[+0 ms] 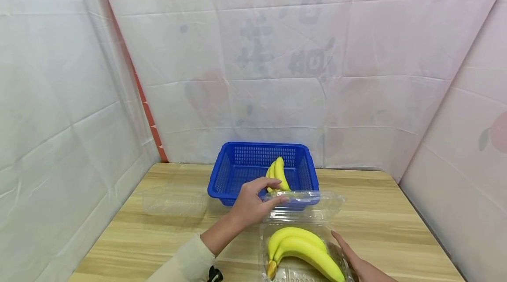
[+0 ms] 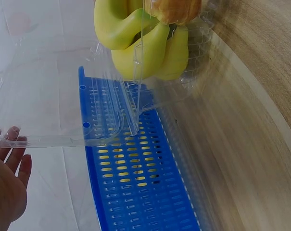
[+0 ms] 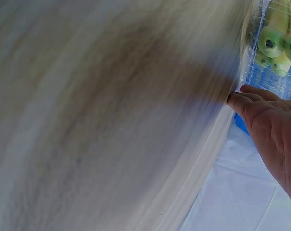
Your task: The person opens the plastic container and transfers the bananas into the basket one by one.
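Note:
A clear plastic clamshell container [image 1: 291, 275] stands at the table's near side, with a bunch of yellow bananas [image 1: 305, 250] in its base. Its hinged lid [image 1: 317, 206] is raised, tilted toward the back. My left hand [image 1: 250, 203] pinches the lid's edge between thumb and fingers; the left wrist view shows the fingertips behind that clear edge. Against the container's right side rests my right hand [image 1: 350, 256], its fingers fairly straight. In the right wrist view the same hand [image 3: 270, 122] lies low beside the clear wall, and the banana tips [image 3: 270, 43] show through it.
Behind the container is a blue perforated basket [image 1: 222, 176] holding another banana bunch [image 1: 279, 172]. Another clear plastic container [image 1: 174, 202] sits at the left on the wooden table [image 1: 396, 229]. Pale printed sheets [image 1: 277, 53] hang around the back and sides.

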Motion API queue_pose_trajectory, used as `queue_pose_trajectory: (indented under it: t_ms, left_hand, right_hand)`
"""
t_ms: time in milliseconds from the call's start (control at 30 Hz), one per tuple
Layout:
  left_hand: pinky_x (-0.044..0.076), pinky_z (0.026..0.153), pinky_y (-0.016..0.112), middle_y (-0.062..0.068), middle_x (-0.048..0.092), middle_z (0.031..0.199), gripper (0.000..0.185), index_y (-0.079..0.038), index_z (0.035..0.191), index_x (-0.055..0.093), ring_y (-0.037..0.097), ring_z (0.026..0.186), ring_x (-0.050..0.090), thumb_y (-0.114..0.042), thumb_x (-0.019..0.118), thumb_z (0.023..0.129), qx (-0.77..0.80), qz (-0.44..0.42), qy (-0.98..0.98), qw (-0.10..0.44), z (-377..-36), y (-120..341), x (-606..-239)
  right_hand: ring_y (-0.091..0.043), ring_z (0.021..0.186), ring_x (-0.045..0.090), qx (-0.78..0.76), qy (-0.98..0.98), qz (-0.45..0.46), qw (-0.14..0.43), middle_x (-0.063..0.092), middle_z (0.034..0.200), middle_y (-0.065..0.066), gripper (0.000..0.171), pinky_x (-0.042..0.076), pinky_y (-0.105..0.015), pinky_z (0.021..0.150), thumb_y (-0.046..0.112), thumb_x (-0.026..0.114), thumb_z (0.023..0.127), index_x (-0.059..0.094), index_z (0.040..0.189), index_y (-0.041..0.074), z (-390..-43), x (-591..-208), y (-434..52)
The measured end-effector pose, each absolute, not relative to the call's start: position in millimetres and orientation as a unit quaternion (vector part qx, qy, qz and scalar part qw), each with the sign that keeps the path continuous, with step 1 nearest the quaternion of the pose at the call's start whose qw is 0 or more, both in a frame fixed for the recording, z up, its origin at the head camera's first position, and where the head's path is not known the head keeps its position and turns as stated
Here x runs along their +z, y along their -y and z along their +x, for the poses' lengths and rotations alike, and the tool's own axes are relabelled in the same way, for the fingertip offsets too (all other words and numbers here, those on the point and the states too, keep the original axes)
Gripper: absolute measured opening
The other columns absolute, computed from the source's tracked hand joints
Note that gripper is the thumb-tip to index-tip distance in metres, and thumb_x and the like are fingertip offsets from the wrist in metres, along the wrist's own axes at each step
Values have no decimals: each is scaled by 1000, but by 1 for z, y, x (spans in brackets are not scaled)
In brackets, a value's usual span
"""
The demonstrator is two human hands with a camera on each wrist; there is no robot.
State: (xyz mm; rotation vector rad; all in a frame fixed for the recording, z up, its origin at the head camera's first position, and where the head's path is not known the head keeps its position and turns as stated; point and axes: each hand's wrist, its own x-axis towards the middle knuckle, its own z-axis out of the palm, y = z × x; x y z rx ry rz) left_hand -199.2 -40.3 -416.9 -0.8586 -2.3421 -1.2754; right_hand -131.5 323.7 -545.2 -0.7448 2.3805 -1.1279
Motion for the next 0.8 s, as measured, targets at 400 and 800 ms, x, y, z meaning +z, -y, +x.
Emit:
queue_pose_trajectory:
  t_ms: [400, 800]
  left_hand:
    - [60, 104, 38, 1, 78, 124, 50, -14, 132, 72, 17, 119, 72, -32, 88, 89, -399, -332, 824, 226, -194, 44, -410]
    - [62, 93, 32, 4, 81, 113, 36, -13, 120, 77, 18, 107, 74, -30, 87, 90, -359, -347, 820, 280, -200, 41, -409]
  right_hand:
    - [6, 143, 39, -400, -854, -293, 156, 16, 165, -50, 117, 54, -25, 97, 26, 77, 93, -9, 171, 10, -128, -545, -322]
    - [6, 141, 40, -393, -859, -268, 192, 17, 165, -50, 117, 53, -25, 98, 31, 76, 96, -12, 170, 8, -131, -546, -323]
